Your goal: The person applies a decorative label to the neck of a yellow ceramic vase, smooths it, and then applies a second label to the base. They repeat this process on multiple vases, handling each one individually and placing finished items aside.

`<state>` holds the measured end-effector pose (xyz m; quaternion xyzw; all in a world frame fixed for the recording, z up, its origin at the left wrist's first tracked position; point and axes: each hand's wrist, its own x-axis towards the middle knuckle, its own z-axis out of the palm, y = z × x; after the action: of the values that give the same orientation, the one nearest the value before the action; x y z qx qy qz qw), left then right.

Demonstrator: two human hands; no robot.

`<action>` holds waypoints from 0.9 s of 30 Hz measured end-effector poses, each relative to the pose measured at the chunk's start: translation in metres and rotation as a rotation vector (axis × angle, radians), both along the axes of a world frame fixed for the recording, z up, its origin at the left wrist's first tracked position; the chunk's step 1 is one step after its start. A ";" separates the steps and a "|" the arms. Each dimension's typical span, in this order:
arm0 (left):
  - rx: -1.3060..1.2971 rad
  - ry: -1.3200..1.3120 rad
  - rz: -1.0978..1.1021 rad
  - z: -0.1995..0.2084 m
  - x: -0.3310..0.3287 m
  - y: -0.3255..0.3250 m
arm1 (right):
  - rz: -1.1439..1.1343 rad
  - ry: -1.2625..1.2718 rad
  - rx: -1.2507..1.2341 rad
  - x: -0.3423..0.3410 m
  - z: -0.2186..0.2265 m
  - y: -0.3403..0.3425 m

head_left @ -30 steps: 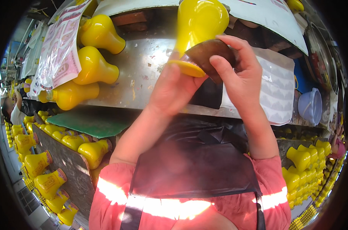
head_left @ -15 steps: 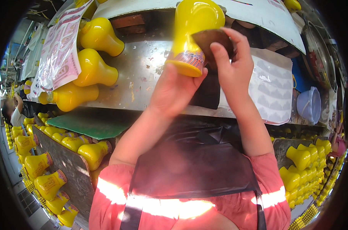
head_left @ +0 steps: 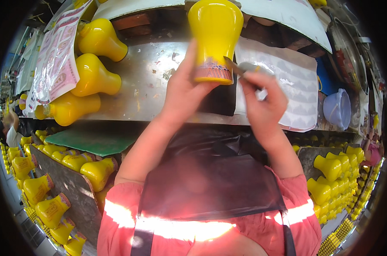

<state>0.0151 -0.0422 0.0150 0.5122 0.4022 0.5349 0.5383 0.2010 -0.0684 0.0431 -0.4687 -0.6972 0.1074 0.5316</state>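
Note:
A glossy yellow bottle (head_left: 215, 25) is held over the worktable, its base toward me and its wide body pointing away. My left hand (head_left: 180, 85) is closed round the base end, with the fingers partly hidden behind it. A printed red and blue decal band (head_left: 212, 70) wraps the bottle just above the base. My right hand (head_left: 264, 96) pinches a thin dark brown flat piece (head_left: 232, 66), seen nearly edge-on. Its tip meets the right side of the bottle by the band. The right fingers are blurred.
Several yellow bottles (head_left: 97, 77) lie at the table's left, beside printed decal sheets (head_left: 57, 64). To the right are a white sheet with grey shapes (head_left: 283, 85) and a pale blue bucket (head_left: 336, 109). A green board (head_left: 91, 138) and stacked bottles (head_left: 328, 166) flank me.
The flat piece has turned from broadside to nearly edge-on, and my right hand has moved down. The bottle now stands straighter in my left hand, its band turned differently.

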 end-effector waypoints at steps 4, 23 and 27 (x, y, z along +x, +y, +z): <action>0.148 0.361 0.106 -0.016 0.001 0.001 | 0.144 -0.079 0.060 0.004 -0.002 0.001; 0.115 0.204 -0.102 -0.016 -0.032 0.006 | 0.257 -0.641 0.319 -0.016 0.026 0.012; -0.026 0.051 -0.130 -0.012 -0.036 0.014 | 0.204 -0.806 0.251 -0.034 0.024 0.000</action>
<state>-0.0213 -0.0283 0.0026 0.5440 0.3885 0.4801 0.5680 0.1670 -0.0684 0.0675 -0.3334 -0.8996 -0.1178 0.2564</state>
